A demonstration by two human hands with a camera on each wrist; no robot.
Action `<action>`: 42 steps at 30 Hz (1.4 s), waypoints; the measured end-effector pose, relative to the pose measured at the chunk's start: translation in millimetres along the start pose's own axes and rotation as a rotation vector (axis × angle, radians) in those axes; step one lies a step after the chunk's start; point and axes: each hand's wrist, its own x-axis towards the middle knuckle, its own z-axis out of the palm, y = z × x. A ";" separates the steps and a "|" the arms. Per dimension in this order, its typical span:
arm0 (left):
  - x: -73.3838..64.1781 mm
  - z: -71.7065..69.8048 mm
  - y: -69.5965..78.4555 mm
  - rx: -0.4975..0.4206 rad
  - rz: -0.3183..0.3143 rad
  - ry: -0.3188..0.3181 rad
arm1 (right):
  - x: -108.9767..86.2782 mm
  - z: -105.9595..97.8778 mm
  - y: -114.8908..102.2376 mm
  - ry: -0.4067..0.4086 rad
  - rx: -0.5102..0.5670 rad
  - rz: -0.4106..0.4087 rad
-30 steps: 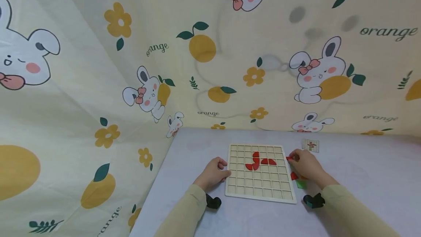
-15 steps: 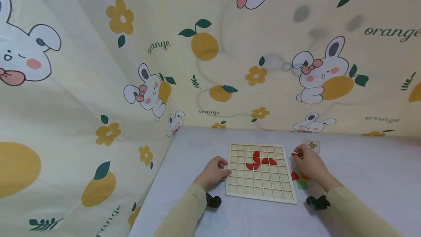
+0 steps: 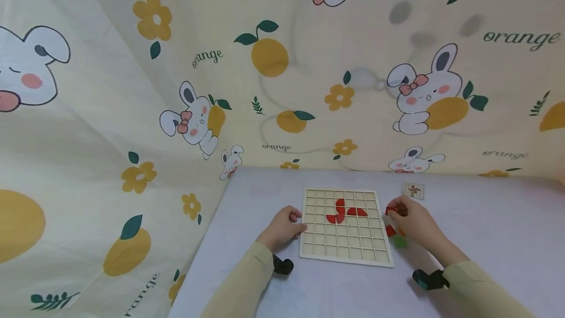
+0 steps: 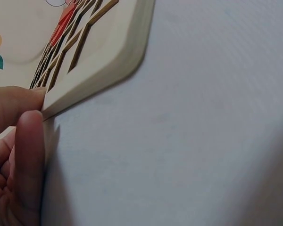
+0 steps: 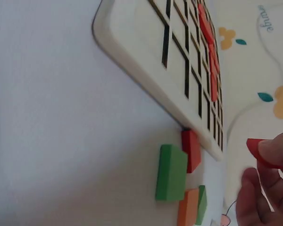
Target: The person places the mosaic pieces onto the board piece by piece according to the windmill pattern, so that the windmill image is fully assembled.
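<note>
A pale square grid board [image 3: 346, 262] lies on the table, with several red quarter-round tiles [image 3: 340, 203] set in its cells. At its left edge my left hand [image 3: 280, 227] rests its thumb on the rim [image 4: 85, 88], the other fingers loosely bent beside it. My right hand [image 3: 412, 217] pinches a small red tile [image 5: 254, 148] between thumb and finger, just off the board's right edge. Below that hand on the table sit a red tile [image 5: 191, 150], a green tile [image 5: 172, 174], an orange tile [image 5: 187, 207] and a second green tile [image 5: 202, 205].
A small pattern card [image 3: 414, 190] showing a pinwheel shape on a grid lies at the back right, behind my right hand. A curtain [image 3: 309, 102] printed with rabbits and oranges stands behind the table and on its left. Dark wrist devices [image 3: 429, 279] sit on both wrists.
My right hand has drawn a little to the right, away from the board's edge, and come slightly back with the red tile. The left hand stays put. The head view shifts slightly.
</note>
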 end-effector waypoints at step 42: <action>1.3 0.6 -1.0 0.010 -0.004 0.013 | 17.2 59.0 -33.7 -0.095 0.053 -0.032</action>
